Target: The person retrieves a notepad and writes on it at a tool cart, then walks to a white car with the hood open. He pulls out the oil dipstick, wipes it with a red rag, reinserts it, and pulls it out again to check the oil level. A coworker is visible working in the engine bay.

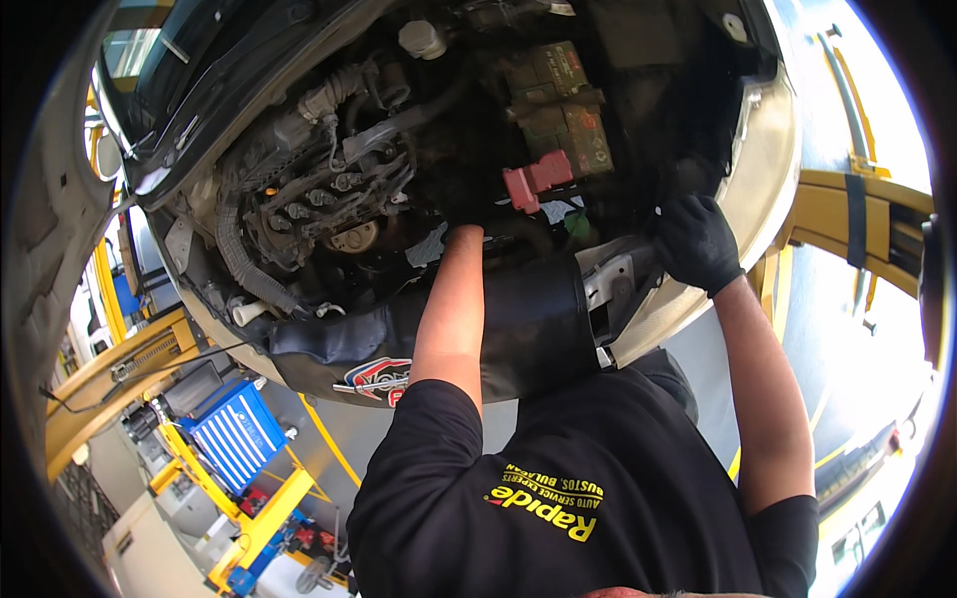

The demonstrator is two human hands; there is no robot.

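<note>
My left forearm (449,319) reaches over the front edge into the engine bay, between the engine (319,194) and the battery (563,110). Past the wrist, the left hand is lost in the dark, so its fingers do not show. My right hand (698,244), in a black glove, is at the front corner of the bay, next to a metal bracket (608,281). Its fingers are curled and closed; what they grip, if anything, is hidden. A red terminal cover (538,181) sits at the battery's near end, with a small green piece (576,223) close by.
A black protective cover (528,304) drapes over the car's front edge. The pale fender (768,159) curves along the right. Yellow lift arms (847,214) stand at both sides. A blue tool cabinet (239,436) is on the floor at lower left. The raised hood (60,199) is at far left.
</note>
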